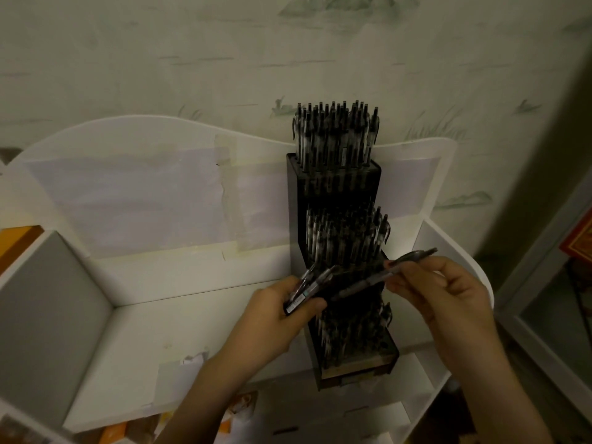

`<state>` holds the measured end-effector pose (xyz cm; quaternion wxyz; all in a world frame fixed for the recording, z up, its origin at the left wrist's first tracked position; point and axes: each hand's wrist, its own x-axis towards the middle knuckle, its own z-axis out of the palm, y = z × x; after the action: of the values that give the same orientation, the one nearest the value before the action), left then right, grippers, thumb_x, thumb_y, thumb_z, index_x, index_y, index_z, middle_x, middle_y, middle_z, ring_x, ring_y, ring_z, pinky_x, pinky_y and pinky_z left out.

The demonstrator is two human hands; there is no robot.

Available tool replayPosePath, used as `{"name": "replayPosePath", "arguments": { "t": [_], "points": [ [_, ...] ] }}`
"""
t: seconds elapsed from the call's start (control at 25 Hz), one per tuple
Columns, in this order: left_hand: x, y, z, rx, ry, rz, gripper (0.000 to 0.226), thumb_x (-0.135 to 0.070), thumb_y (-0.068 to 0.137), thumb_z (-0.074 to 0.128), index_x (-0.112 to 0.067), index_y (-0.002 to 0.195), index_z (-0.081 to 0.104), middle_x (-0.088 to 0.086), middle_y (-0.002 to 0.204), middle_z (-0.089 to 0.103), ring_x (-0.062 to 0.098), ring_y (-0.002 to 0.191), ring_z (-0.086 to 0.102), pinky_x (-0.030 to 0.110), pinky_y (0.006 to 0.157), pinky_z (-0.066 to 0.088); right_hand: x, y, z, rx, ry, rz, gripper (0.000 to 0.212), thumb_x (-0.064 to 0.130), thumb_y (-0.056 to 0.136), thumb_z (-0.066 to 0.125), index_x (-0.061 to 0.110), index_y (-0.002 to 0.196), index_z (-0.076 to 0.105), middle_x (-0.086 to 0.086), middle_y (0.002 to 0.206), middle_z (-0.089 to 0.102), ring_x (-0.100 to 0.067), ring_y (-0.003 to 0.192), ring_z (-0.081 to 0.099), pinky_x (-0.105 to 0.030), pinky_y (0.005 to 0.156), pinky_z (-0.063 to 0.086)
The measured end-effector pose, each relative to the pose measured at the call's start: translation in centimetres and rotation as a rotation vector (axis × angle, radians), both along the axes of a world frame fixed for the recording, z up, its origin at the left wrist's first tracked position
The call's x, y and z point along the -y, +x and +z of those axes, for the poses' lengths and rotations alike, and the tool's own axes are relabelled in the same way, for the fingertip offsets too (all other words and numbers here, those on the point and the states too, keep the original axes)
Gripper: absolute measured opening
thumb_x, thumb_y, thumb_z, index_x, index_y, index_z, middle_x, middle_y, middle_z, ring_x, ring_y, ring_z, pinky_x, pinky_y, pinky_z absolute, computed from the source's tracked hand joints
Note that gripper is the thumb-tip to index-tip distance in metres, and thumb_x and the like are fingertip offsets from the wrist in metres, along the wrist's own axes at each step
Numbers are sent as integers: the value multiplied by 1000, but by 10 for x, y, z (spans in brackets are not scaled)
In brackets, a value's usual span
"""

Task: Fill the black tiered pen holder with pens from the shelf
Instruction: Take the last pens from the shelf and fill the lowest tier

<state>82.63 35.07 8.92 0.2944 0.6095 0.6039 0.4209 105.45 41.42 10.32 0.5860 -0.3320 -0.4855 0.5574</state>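
Pens (306,290) bunched in left hand (282,312) as reserve stock | right hand (439,293) pinches single pen (384,277), angled toward black tiered pen holder (339,251) just behind the grip, for slotting

The white shelf board (192,331) lies bare left of the black tiered pen holder (336,181) (packed tiers); the white side wall (426,245) crowds its right

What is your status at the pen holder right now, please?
Left hand grips a bunch of pens. Right hand pinches a single pen over the black tiered pen holder. Tiers look nearly full; nothing in the way.
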Motion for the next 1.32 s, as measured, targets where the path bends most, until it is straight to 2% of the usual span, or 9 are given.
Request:
{"name": "replayPosePath", "arguments": {
  "t": [0.16,0.28,0.4,0.64,0.76,0.92,1.08,1.2,1.32],
  "points": [
    [-2,0,2,3,7,2,18,-37,89,66,-32,75,56,-12,52,56,2,37,49,19,38,39,5,7,-6,184,84,-104,28,18,74,74,13,101,75,-22,79,70,-22,78,73,-19,71,57],
    [-3,1,1,9,4,-2,17,-37,89,67,-32,76,57,-10,52,56,2,37,49,19,38,39,8,4,-16,333,150,-108,23,26,65,78,19,88,76,0,79,76,-13,76,73,-18,72,57],
    [-5,2,1,-11,7,-1,17,-39,88,66,-31,77,57,-9,53,56,4,37,49,20,39,40,9,0,-34,454,208,-126,17,28,64,80,28,80,75,11,75,75,-5,71,71,-10,69,53],
    [-5,3,1,-31,4,-19,16,-40,88,67,-35,75,57,-11,55,58,3,39,51,19,39,39,8,-10,-65,547,260,-125,16,33,66,80,37,79,72,19,73,72,2,67,68,-6,67,50],
    [-4,4,1,-22,5,-19,16,-40,88,66,-38,75,57,-12,56,58,4,39,51,17,40,40,8,-11,-75,601,307,-115,19,33,67,80,41,82,70,23,75,71,4,69,68,-5,68,49],
    [-5,3,-1,-5,10,-11,18,-40,87,67,-38,73,57,-11,56,58,4,40,51,18,39,40,5,-11,-92,709,286,-45,36,19,68,86,49,77,68,24,76,71,5,68,68,-9,67,53],
    [-7,5,-5,-34,43,-12,19,-42,87,67,-37,73,56,-15,56,56,1,43,50,15,41,36,2,-9,-101,751,222,-5,33,17,68,87,45,71,71,20,72,72,2,67,69,-14,66,55],
    [-9,7,-9,-73,70,-7,26,-48,84,67,-34,70,51,-15,58,55,-1,49,48,13,47,35,1,-8,-93,781,217,15,27,21,66,88,40,77,71,22,73,71,3,67,68,-16,66,56],
    [-10,8,-10,-68,74,-16,29,-55,81,65,-35,69,48,-13,58,55,0,49,48,13,48,37,3,-6,-78,812,224,-11,29,27,63,89,31,87,74,23,74,71,4,69,67,-11,67,53]
  ]
}}
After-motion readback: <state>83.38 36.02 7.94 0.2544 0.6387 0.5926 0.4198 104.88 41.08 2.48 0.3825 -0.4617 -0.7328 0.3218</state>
